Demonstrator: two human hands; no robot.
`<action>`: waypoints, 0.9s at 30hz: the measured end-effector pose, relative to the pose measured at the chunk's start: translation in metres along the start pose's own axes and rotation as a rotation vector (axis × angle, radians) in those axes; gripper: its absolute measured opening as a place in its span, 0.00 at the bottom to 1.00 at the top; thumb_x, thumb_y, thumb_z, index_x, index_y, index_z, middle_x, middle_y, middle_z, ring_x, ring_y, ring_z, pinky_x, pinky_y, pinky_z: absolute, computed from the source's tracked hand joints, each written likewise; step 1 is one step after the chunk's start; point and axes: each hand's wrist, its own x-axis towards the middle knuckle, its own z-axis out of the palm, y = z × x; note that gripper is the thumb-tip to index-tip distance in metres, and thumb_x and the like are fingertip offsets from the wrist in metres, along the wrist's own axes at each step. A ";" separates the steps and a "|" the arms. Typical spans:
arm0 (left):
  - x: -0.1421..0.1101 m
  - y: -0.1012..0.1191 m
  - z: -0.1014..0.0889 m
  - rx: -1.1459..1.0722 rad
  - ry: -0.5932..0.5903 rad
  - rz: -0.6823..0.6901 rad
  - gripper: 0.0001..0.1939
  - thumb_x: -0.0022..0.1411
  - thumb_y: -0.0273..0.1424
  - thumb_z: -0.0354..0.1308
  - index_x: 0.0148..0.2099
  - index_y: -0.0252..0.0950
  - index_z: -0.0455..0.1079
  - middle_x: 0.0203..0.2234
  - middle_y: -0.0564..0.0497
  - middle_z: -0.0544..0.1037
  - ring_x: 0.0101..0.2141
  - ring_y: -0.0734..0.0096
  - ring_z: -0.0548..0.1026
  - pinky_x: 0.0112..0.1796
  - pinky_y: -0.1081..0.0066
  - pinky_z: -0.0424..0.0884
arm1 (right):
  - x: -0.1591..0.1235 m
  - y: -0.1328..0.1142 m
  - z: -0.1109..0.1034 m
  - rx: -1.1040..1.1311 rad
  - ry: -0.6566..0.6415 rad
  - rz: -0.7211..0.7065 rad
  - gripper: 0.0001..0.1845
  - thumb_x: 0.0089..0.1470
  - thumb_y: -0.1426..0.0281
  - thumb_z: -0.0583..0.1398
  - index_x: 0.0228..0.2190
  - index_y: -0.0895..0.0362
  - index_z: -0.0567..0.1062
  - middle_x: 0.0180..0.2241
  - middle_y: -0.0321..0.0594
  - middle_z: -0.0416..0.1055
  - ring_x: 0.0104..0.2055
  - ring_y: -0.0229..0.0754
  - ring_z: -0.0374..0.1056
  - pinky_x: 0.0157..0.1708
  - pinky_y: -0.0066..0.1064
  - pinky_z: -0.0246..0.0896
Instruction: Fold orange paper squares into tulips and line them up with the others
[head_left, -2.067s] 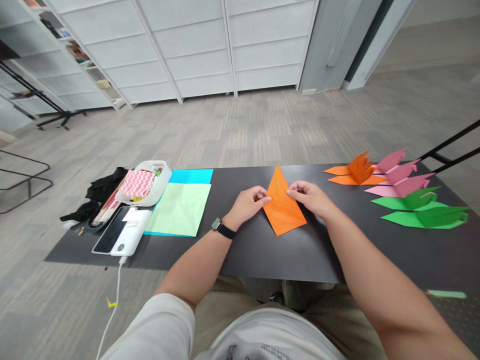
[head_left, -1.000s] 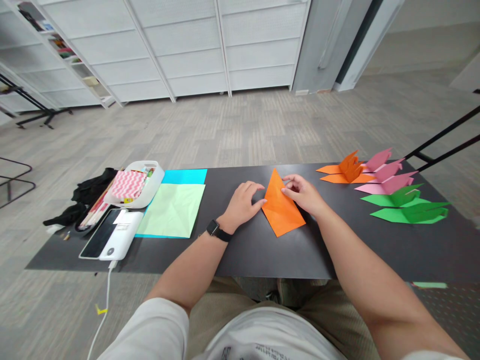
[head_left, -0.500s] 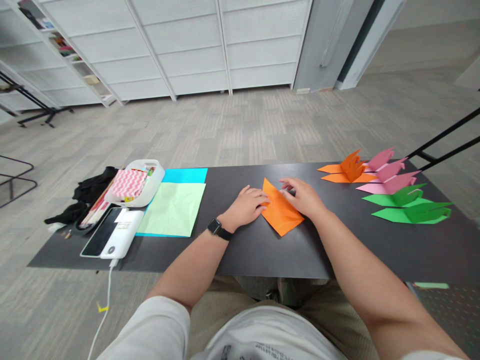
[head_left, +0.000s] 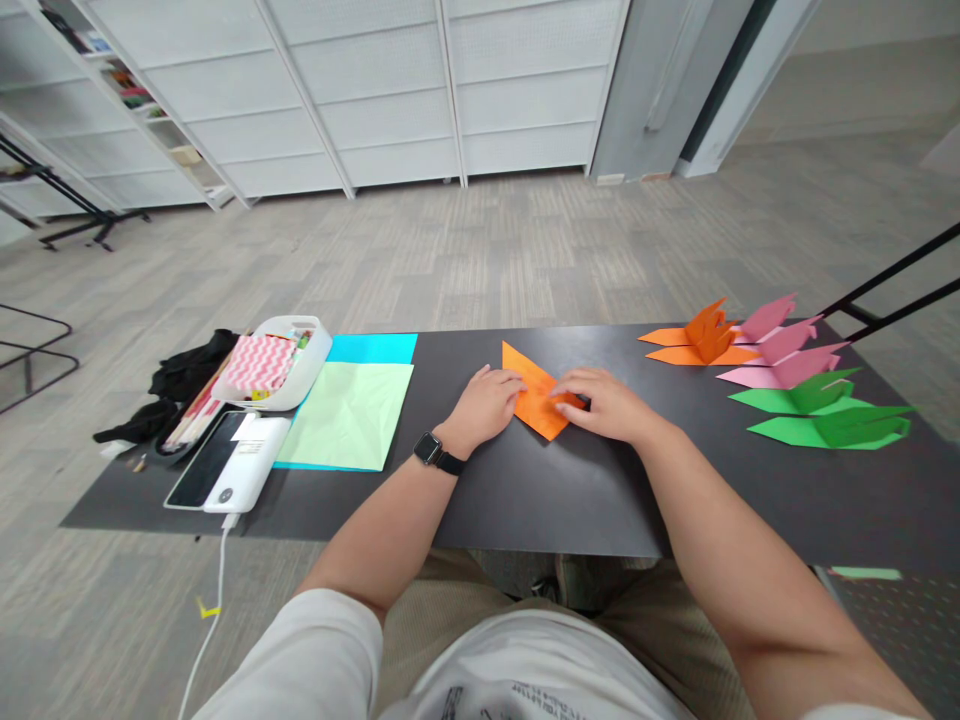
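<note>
A folded sheet of orange origami paper [head_left: 541,398] lies on the dark table between my hands, one pointed corner facing away from me. The fingers of my left hand [head_left: 489,405] are closed on its left edge. On the right side, my right hand [head_left: 600,402] has its thumb and fingertips brought together on the paper, covering the right corner. What the fingertips do underneath is hidden. A black smartwatch [head_left: 429,449] is on my left wrist.
Folded paper birds in orange [head_left: 701,338], pink [head_left: 787,365] and green [head_left: 829,428] stand at the right. At left are light green paper [head_left: 349,415] over blue sheets [head_left: 375,347], a white basket [head_left: 315,350], a white power bank [head_left: 247,465] with cable, and black cloth [head_left: 191,370].
The orange paper has shifted left and slightly away from me, and turned. My right hand has moved left from beside the paper onto it. My left hand stays at its left edge.
</note>
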 end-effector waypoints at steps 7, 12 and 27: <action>-0.004 0.001 -0.004 0.017 -0.009 -0.081 0.31 0.65 0.55 0.67 0.62 0.42 0.76 0.64 0.43 0.74 0.66 0.49 0.70 0.72 0.42 0.53 | -0.004 0.002 0.001 -0.070 -0.104 0.013 0.28 0.52 0.55 0.75 0.54 0.44 0.82 0.56 0.43 0.79 0.58 0.58 0.73 0.60 0.54 0.63; -0.006 -0.001 -0.005 0.045 -0.049 -0.067 0.36 0.61 0.57 0.70 0.64 0.44 0.75 0.66 0.44 0.72 0.67 0.47 0.67 0.72 0.42 0.51 | -0.004 0.005 0.003 -0.100 -0.108 0.011 0.21 0.56 0.63 0.72 0.52 0.46 0.83 0.54 0.42 0.79 0.56 0.56 0.74 0.59 0.52 0.65; -0.004 -0.005 -0.004 0.028 0.042 -0.038 0.23 0.68 0.52 0.66 0.56 0.44 0.81 0.57 0.47 0.79 0.59 0.53 0.73 0.64 0.51 0.63 | -0.001 0.012 0.001 -0.041 -0.026 -0.025 0.11 0.64 0.65 0.65 0.47 0.50 0.84 0.46 0.43 0.82 0.49 0.51 0.77 0.53 0.44 0.70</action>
